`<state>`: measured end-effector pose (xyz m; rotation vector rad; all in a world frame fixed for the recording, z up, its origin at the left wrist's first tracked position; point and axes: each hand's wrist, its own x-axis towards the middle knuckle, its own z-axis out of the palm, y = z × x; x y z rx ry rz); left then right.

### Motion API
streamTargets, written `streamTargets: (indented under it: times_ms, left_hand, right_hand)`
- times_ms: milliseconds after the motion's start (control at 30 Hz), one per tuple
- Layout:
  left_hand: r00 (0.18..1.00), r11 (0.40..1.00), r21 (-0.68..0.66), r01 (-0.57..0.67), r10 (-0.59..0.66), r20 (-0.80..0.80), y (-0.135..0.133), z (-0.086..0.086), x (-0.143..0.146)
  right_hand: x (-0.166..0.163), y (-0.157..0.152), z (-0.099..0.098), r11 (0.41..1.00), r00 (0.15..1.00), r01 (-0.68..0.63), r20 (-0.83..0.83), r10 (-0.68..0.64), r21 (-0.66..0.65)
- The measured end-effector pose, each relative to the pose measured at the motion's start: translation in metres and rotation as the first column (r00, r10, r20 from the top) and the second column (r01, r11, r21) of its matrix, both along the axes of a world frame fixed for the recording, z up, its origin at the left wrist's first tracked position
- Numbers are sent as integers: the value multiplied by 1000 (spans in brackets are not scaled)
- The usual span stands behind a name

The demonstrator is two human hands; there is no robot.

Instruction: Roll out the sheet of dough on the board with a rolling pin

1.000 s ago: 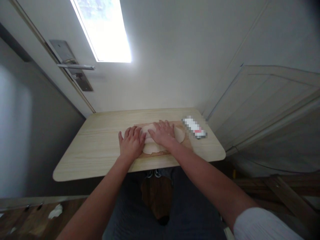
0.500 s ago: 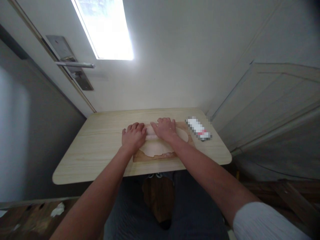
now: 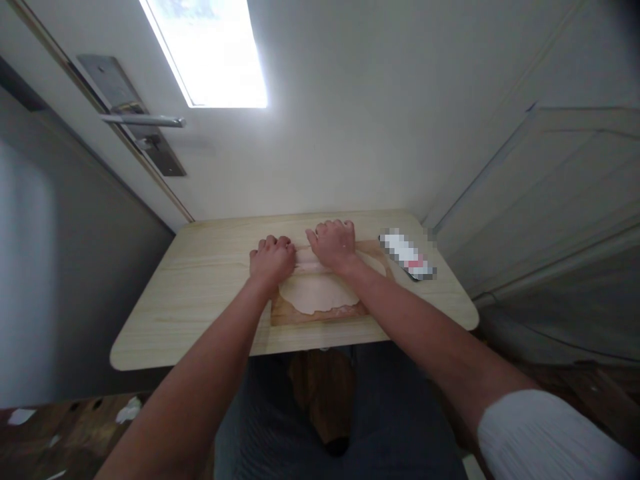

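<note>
A flat sheet of pale dough (image 3: 320, 295) lies on a brown wooden board (image 3: 283, 315) on a light wooden table (image 3: 200, 293). At the dough's far edge lies a pale roll (image 3: 303, 261); whether it is a rolling pin or rolled-up dough I cannot tell. My left hand (image 3: 273, 260) presses on its left end with fingers curled. My right hand (image 3: 334, 245) rests on its right end, its fingers curled over it too. Both forearms reach over the near table edge.
A blurred white and red object (image 3: 407, 255) lies on the table right of the board. Behind the table stands a white door with a metal handle (image 3: 143, 121) and a bright glass pane (image 3: 210, 53). A panelled wall runs along the right. Paper scraps lie on the floor at lower left.
Both hands have moved away from me across the dough, from lying flat on it to curled on the pale roll at its far edge. More flat dough shows in front of them.
</note>
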<state>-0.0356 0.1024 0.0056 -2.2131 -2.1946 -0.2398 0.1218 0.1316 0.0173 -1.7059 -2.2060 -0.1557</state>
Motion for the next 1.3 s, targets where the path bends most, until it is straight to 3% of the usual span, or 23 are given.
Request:
streamTargets:
  times_ms: [167,300,500,867,1167,1300]
  left_hand:
    - [1000,1000,-6,-9,9,12,-1,0,1]
    - [1000,999,41,-22,22,-3,-6,-1,3]
    - [999,997,71,-5,8,-35,-10,1,5]
    - [1000,1000,17,-11,11,-23,17,3,1]
    - [996,995,-100,-15,6,-91,37,12,1]
    - [998,990,-138,-30,21,-65,44,12,0]
  right_hand:
    - [6,-35,-13,1000,1000,-1,9,1,-13]
    - [8,-43,-19,999,999,30,21,-29,-41]
    - [5,-30,-15,997,998,44,42,-42,-61]
    - [2,-5,-9,978,998,58,23,-55,-199]
    - [-2,27,-2,911,997,81,20,-80,-405]
    - [-4,37,-2,895,995,90,-1,-100,-437]
